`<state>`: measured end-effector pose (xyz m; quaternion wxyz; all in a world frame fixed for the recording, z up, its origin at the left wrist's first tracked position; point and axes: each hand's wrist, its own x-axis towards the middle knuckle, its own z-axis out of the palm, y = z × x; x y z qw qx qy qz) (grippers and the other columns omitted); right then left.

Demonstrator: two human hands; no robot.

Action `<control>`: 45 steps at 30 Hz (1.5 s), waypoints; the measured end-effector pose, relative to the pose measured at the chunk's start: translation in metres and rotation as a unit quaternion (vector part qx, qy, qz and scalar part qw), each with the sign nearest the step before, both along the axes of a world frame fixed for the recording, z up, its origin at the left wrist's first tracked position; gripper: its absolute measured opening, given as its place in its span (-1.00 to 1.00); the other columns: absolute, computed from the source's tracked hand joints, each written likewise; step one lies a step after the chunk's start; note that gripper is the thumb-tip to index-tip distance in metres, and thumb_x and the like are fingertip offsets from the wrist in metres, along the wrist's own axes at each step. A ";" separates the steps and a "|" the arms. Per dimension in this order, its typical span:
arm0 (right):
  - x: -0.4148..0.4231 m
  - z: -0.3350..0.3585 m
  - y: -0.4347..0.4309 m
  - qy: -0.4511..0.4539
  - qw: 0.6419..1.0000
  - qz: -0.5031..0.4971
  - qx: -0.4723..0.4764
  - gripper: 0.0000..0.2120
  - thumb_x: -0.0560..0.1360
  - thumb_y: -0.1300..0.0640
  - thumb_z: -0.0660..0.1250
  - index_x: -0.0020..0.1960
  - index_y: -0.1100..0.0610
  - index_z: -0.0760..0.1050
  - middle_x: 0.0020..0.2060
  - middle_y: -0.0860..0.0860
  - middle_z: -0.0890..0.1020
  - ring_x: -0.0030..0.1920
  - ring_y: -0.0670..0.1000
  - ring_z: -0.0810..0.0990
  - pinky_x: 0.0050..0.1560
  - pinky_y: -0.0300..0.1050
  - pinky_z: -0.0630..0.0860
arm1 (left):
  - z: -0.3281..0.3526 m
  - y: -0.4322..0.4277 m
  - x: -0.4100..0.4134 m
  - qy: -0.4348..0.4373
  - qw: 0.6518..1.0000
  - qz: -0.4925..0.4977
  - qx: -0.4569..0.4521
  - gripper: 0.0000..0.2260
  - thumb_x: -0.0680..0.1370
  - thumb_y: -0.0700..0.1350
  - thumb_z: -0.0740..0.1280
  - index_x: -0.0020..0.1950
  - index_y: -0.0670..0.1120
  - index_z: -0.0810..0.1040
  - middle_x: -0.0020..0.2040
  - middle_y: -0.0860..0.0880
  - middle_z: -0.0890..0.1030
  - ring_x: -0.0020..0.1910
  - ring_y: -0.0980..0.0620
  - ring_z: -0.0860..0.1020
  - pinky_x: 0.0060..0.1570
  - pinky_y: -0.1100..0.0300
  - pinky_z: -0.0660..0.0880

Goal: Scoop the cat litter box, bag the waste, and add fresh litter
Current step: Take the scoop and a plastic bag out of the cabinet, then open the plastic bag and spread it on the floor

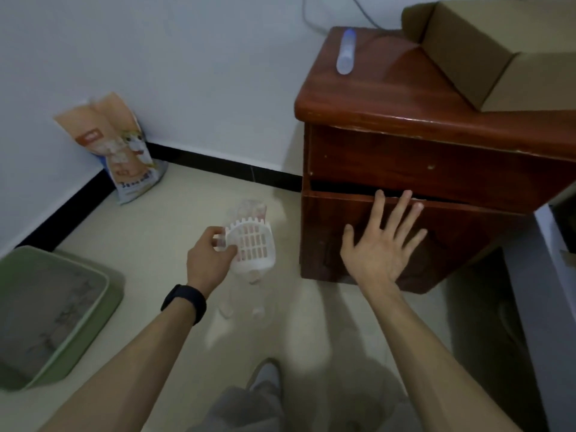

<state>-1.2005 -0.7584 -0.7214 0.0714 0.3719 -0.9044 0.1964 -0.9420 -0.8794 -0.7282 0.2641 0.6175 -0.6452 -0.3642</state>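
Observation:
My left hand (208,258) grips a white slotted litter scoop (251,246) by its handle, together with a thin clear plastic bag (246,294) that hangs blurred around and below the scoop. My right hand (378,241) is spread flat, fingers straight, against the lower drawer front of a red-brown wooden cabinet (436,145); the fingertips reach the drawer's top edge. A green litter box (99,275) holding grey litter sits on the floor at the lower left. An orange and blue litter sack (121,154) leans in the wall corner.
On the cabinet top lie a translucent bottle (346,53) and an open cardboard box (498,48). A grey panel (548,291) stands at the right edge. My shoe (265,377) shows at the bottom. Pale tiled floor lies between the litter box and the cabinet.

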 end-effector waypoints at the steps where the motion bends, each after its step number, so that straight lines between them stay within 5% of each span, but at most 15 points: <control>1: -0.002 -0.002 0.001 0.009 1.000 0.004 0.005 -0.12 0.48 -0.14 0.28 0.61 0.00 -0.16 0.58 0.17 -0.19 0.56 0.25 -0.23 0.47 0.42 -0.08 | 0.000 0.001 0.001 0.004 1.000 0.004 0.006 -0.73 0.50 -0.10 0.42 0.17 0.05 0.49 0.01 -0.02 0.58 -0.08 -0.04 0.58 -0.04 0.00 0.60; 7: -0.012 -0.003 0.003 0.046 0.998 0.033 0.033 0.04 0.40 -0.04 0.37 0.59 0.00 -0.29 0.57 0.16 -0.25 0.57 0.22 -0.24 0.46 0.41 -0.08 | 0.008 0.015 0.013 0.011 1.000 0.009 0.016 -0.74 0.49 -0.09 0.42 0.16 0.05 0.50 0.00 -0.01 0.60 -0.07 -0.04 0.60 -0.04 -0.05 0.61; 11: -0.009 -0.024 0.017 -0.031 0.987 0.047 0.148 0.00 0.45 -0.16 0.29 0.58 0.03 -0.34 0.55 0.11 -0.35 0.55 0.15 -0.34 0.47 0.39 -0.20 | 0.017 0.030 0.028 0.016 0.999 0.016 0.023 -0.76 0.50 -0.09 0.44 0.12 0.07 0.50 -0.03 0.02 0.59 -0.08 -0.02 0.60 -0.03 -0.04 0.61; 14: 0.027 -0.038 0.038 -0.244 0.950 0.102 0.166 -0.18 0.56 -0.28 0.16 0.61 0.10 -0.09 0.60 0.10 -0.06 0.58 0.10 -0.18 0.51 0.30 0.03 | 0.026 0.042 0.044 0.036 0.998 0.030 0.031 -0.80 0.49 -0.10 0.45 0.02 0.13 0.51 -0.06 0.06 0.60 -0.09 0.00 0.62 -0.07 -0.06 0.62; 17: 0.090 -0.027 0.060 -0.421 0.885 0.196 0.041 -0.33 0.54 -0.24 0.26 0.54 0.04 0.23 0.50 -0.02 0.32 0.49 0.04 0.27 0.45 0.05 0.29 | 0.035 0.054 0.060 0.063 0.995 0.064 0.040 -0.81 0.48 -0.12 0.46 -0.02 0.12 0.53 -0.06 -0.01 0.63 -0.12 -0.02 0.65 -0.15 -0.07 0.65; 20: 0.140 -0.007 0.060 -0.494 0.823 0.280 -0.018 -0.48 0.52 -0.13 0.36 0.43 -0.02 0.40 0.29 -0.11 0.53 0.29 -0.08 0.49 0.33 -0.05 0.45 | 0.047 0.075 0.077 0.106 0.987 0.107 0.054 -0.80 0.49 -0.15 0.46 0.04 0.04 0.53 -0.04 -0.06 0.66 -0.14 -0.03 0.68 -0.17 -0.06 0.66; 24: 0.188 0.006 0.050 -0.503 0.793 0.339 -0.055 -0.68 0.50 -0.03 0.42 0.24 -0.05 0.55 -0.01 -0.17 0.64 0.00 -0.15 0.63 0.03 -0.16 0.61 | 0.068 0.109 0.118 0.140 0.973 0.176 0.043 -0.73 0.49 -0.15 0.48 0.14 -0.01 0.52 -0.03 -0.01 0.64 -0.13 -0.01 0.67 -0.09 -0.04 0.65; 29: 0.264 0.027 0.066 -0.515 0.738 0.429 -0.073 -0.85 0.47 -0.02 0.46 0.03 -0.09 0.60 -0.07 -0.17 0.67 -0.11 -0.14 0.65 -0.13 -0.20 0.60 | 0.105 0.164 0.201 0.132 0.957 0.257 0.010 -0.77 0.47 -0.11 0.49 0.04 0.07 0.52 0.00 -0.06 0.63 -0.08 -0.08 0.67 -0.12 -0.03 0.65; 33: 0.328 0.051 0.077 -0.515 0.686 0.512 -0.048 -0.95 0.45 -0.09 0.46 -0.17 -0.17 0.61 -0.19 -0.15 0.69 -0.19 -0.15 0.66 -0.13 -0.07 0.63 | 0.131 0.195 0.261 0.112 0.946 0.304 -0.017 -0.72 0.44 -0.09 0.52 0.08 0.02 0.54 -0.02 -0.08 0.63 -0.10 -0.07 0.67 -0.16 -0.04 0.66; 37: 0.379 0.063 0.083 -0.527 0.639 0.559 -0.022 -0.76 0.39 -0.19 0.50 -0.12 -0.05 0.62 -0.25 0.02 0.68 -0.24 0.04 0.66 -0.18 0.11 0.63 | 0.129 0.214 0.312 0.126 0.932 0.340 -0.023 -0.76 0.42 -0.12 0.52 0.03 -0.01 0.57 -0.04 -0.10 0.67 -0.10 -0.09 0.69 -0.14 -0.16 0.64; 45: 0.489 -0.009 0.065 -0.549 0.617 0.554 0.106 -0.81 0.46 -0.10 0.43 -0.08 0.01 0.61 -0.18 -0.11 0.71 -0.16 -0.11 0.69 -0.04 0.03 0.64 | 0.053 0.255 0.409 0.143 0.898 0.415 0.023 -0.74 0.46 -0.05 0.53 0.05 -0.12 0.59 -0.05 -0.13 0.68 -0.14 -0.05 0.69 -0.13 0.00 0.66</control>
